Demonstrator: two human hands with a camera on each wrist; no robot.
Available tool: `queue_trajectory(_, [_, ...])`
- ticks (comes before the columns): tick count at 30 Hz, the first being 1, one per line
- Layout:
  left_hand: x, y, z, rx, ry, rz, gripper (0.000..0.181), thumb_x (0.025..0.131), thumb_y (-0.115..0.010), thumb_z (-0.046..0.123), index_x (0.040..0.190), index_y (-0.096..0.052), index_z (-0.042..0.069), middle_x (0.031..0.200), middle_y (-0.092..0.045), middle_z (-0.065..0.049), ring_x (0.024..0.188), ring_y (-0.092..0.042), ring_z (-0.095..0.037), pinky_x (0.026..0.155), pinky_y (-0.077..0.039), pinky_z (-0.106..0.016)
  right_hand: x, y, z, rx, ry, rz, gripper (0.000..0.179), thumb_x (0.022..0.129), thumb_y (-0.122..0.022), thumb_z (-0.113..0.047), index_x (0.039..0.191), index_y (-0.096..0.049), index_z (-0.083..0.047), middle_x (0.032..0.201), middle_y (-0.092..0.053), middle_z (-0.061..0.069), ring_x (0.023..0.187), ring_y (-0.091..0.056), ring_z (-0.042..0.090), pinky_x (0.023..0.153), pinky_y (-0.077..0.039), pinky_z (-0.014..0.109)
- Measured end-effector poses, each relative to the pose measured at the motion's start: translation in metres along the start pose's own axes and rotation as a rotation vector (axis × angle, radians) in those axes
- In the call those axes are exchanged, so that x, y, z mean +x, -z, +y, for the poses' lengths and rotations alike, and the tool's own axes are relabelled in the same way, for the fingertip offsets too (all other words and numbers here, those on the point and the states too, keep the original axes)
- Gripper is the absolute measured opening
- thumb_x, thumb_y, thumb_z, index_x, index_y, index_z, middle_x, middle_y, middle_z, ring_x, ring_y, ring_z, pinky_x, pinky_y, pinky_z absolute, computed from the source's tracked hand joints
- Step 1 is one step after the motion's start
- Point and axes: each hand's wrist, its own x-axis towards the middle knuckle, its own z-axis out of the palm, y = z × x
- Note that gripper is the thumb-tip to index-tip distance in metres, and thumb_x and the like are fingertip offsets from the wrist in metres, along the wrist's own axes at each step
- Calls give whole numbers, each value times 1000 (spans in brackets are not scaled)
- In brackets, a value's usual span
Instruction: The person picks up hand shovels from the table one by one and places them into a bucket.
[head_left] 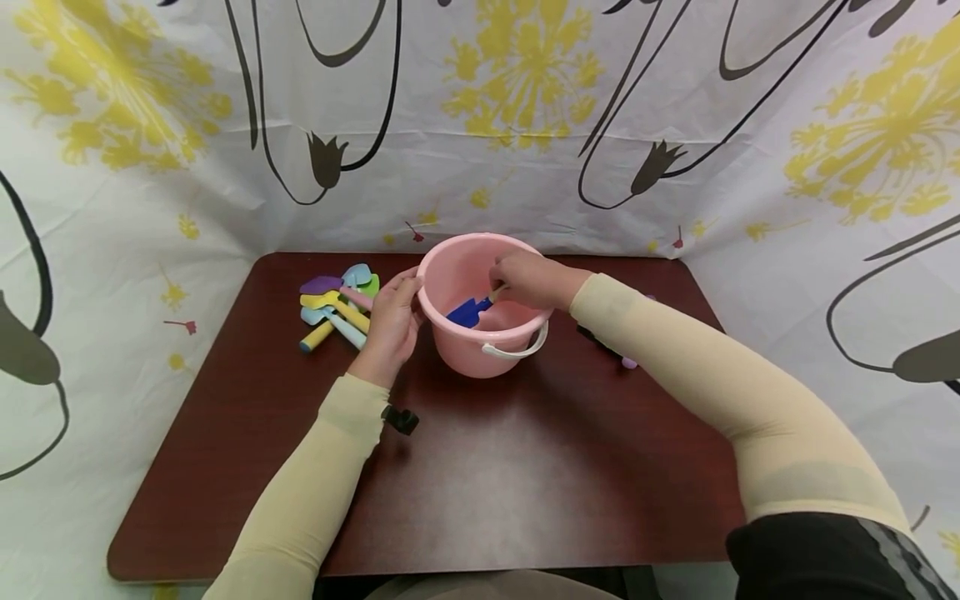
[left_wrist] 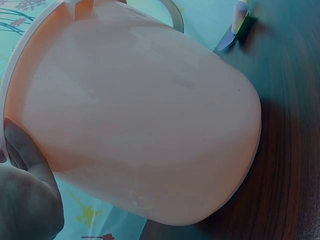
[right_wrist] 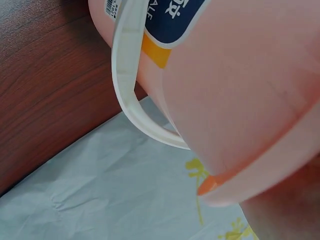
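Note:
A pink bucket (head_left: 480,354) stands at the back middle of the table, its white handle (head_left: 517,348) hanging down at the front right. My left hand (head_left: 393,321) grips the left side of its rim; in the left wrist view the fingers of that hand (left_wrist: 30,190) curl against the rim. My right hand (head_left: 532,279) reaches over the opposite rim into the bucket. It pinches the light end of a small toy shovel with a blue blade (head_left: 467,312), which sits inside the bucket. The right wrist view shows mostly the outer wall (right_wrist: 240,85) and a printed label (right_wrist: 172,20).
Left of the bucket lies a loose pile of colourful toy shovels (head_left: 337,308). Beyond the bucket, the left wrist view catches a purple-bladed tool (left_wrist: 240,22). Under my right forearm, a dark item with a lilac end (head_left: 628,362) is partly covered. Patterned cloth (head_left: 480,183) hangs behind the dark red table (head_left: 525,483).

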Motion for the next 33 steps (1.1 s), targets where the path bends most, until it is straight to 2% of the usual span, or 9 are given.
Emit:
queue_trajectory(11, [0,1,-3,-16,-13,-15,35,112,-61,15,142,-67,-2,147,-67,-16,138,-61,-38,122,-43,-59,9,-7,3,-7,-14,-16,13,101,-83,-14,97,-78,-3,90,-71,8,87,-64,25,85,-54,39])
queue_trajectory(21, [0,1,-2,-23,-17,-17,31,112,-63,14,138,-70,0,144,-68,-15,129,-65,-33,116,-52,-50,15,-13,5,-49,2,-45,16,98,-85,-14,90,-76,-4,81,-67,5,78,-58,25,79,-49,37])
queue_trajectory(33, [1,1,-2,-23,-19,-13,34,112,-62,15,141,-69,-1,146,-67,-17,136,-61,-40,118,-49,-52,15,-10,0,-66,-40,-97,17,99,-85,-15,91,-76,-3,78,-64,3,76,-57,23,79,-49,38])
